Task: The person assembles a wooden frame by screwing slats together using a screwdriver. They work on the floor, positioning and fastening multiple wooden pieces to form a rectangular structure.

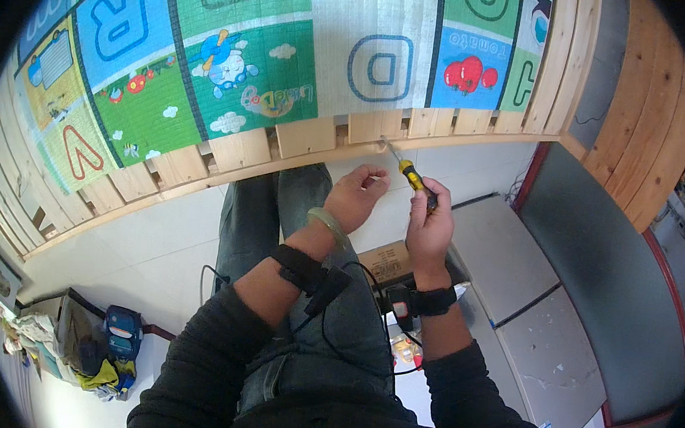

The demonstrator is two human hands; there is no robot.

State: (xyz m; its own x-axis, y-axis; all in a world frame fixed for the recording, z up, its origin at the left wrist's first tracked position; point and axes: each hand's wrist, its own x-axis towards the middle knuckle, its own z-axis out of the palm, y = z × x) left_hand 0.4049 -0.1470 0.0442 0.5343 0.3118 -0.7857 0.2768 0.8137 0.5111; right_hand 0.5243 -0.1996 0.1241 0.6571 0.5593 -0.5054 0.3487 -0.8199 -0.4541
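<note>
In the head view, the right hand grips a yellow-and-black screwdriver, its tip at the front edge of the slatted wooden frame; the left hand is curled nearby, whether holding anything I cannot tell. Work at that edge looks under way, what remains unclear. The mat carries large outlined letters and picture captions; print on the carton is too small to read.

One screwdriver at the near edge of one slatted wooden frame; one patterned mat, three printed tomatoes near its right edge; two wrist straps; one bangle; one cardboard box.
</note>
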